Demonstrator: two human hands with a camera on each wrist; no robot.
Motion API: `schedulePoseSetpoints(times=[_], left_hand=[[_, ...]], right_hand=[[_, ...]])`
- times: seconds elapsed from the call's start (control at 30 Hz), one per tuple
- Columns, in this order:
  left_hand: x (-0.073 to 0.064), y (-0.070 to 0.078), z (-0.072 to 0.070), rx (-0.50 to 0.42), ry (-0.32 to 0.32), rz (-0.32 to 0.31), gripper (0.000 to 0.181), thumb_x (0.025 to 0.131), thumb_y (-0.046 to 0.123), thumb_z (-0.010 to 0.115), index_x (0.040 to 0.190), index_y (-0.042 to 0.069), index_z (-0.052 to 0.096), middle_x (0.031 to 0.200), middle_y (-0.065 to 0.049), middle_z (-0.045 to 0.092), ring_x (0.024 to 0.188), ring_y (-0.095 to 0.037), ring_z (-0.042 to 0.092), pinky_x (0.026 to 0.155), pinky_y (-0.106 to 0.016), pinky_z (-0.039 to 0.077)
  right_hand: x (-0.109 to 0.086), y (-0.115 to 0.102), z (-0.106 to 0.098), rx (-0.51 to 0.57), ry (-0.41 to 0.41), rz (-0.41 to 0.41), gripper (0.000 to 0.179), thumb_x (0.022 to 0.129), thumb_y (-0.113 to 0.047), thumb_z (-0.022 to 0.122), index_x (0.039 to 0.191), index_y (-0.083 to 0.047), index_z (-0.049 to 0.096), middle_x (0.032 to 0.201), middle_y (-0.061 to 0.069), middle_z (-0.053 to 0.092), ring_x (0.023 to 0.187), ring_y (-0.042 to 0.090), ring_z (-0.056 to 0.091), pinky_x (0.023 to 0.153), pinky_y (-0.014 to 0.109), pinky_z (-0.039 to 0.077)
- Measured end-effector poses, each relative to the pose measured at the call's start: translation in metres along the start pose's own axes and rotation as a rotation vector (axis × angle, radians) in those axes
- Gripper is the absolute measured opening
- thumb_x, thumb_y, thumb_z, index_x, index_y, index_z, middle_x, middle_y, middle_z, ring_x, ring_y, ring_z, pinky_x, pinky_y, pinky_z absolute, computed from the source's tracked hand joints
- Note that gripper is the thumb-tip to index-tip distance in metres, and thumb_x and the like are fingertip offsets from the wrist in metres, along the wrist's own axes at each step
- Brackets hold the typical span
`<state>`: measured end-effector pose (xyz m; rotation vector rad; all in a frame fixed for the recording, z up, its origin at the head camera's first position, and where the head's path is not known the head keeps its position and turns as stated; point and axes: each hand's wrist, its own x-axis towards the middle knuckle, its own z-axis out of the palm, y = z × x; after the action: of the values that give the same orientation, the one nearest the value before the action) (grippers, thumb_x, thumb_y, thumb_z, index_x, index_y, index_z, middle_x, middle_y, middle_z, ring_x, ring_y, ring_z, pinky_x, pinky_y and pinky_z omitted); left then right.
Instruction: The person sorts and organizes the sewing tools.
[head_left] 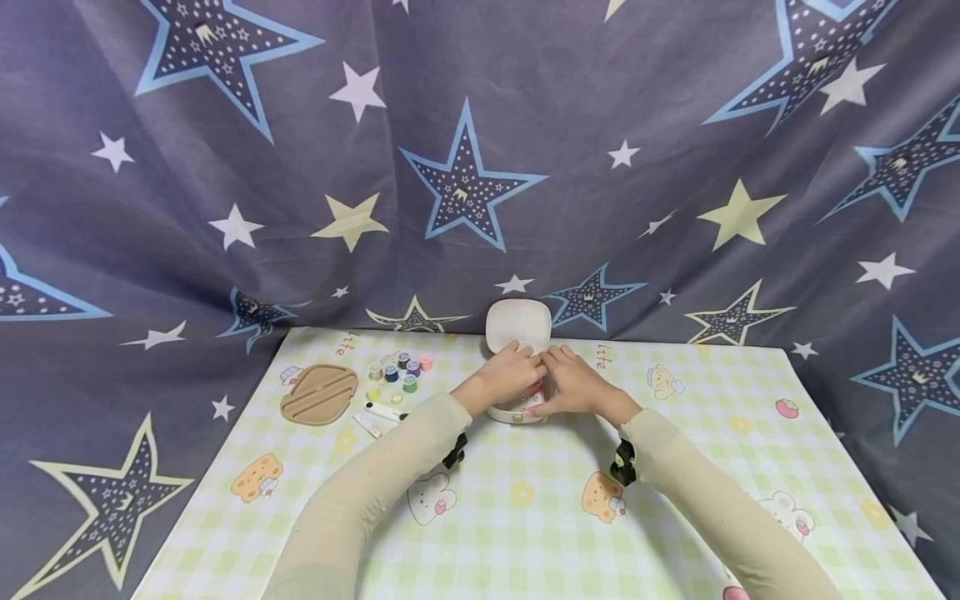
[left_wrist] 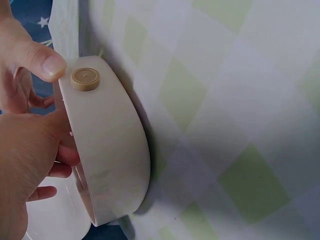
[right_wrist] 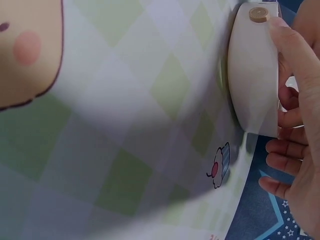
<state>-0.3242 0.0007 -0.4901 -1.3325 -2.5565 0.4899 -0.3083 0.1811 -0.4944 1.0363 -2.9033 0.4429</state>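
Note:
A small white box (head_left: 516,416) with a tan round button on its front stands near the back of the table. Its white lid (head_left: 517,321) is raised. My left hand (head_left: 510,375) reaches over the opening from the left, its fingers bent down into the box. Whether those fingers hold anything is hidden. On the other side, my right hand (head_left: 576,382) grips the box, its thumb (right_wrist: 287,37) on the front rim beside the button (right_wrist: 259,14). Some pink shows inside, between the hands.
Left of the box stand several small lidded paint pots (head_left: 392,373). A brown grooved tray (head_left: 320,395) lies farther left. White, black-tipped items (head_left: 382,417) lie by my left forearm. A star-patterned curtain (head_left: 480,167) hangs behind the checked tablecloth (head_left: 517,533).

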Motion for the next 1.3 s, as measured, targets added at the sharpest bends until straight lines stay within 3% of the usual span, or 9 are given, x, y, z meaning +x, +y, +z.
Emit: schedulePoseSetpoints(times=[0.6,0.9,1.1,1.3], left_hand=[[-0.003,-0.006,0.003,-0.06,0.042,-0.016,0.047,0.1,0.046,0.061,0.139,0.018,0.061,0.128,0.0,0.07,0.113,-0.02,0.064,0.101,-0.043,0.049],[-0.007,-0.009,-0.002,-0.019,0.103,-0.003,0.042,0.097,0.047,0.063,0.127,0.018,0.066,0.116,0.0,0.071,0.106,-0.019,0.063,0.094,-0.04,0.05],[-0.011,-0.011,-0.008,-0.014,0.089,-0.03,0.044,0.096,0.05,0.062,0.127,0.019,0.066,0.116,0.0,0.07,0.109,-0.019,0.063,0.096,-0.04,0.049],[-0.016,-0.015,-0.011,-0.064,0.074,-0.086,0.05,0.094,0.049,0.064,0.133,0.018,0.062,0.123,-0.003,0.066,0.114,-0.023,0.06,0.1,-0.043,0.046]], right_hand=[[-0.002,0.007,0.007,0.081,0.039,0.023,0.103,0.066,-0.064,0.086,0.141,-0.001,0.052,0.134,0.015,0.058,0.122,0.031,0.051,0.108,0.047,0.044],[-0.001,0.007,0.009,0.083,0.042,0.017,0.105,0.065,-0.063,0.087,0.143,-0.001,0.051,0.134,0.016,0.058,0.122,0.03,0.051,0.11,0.047,0.043],[-0.002,0.006,0.008,0.086,0.053,0.009,0.099,0.065,-0.06,0.088,0.138,-0.003,0.055,0.128,0.014,0.059,0.118,0.03,0.051,0.106,0.047,0.044],[-0.002,0.004,0.008,0.079,0.071,0.017,0.104,0.064,-0.061,0.088,0.138,0.003,0.054,0.124,0.015,0.058,0.115,0.031,0.052,0.104,0.048,0.046]])
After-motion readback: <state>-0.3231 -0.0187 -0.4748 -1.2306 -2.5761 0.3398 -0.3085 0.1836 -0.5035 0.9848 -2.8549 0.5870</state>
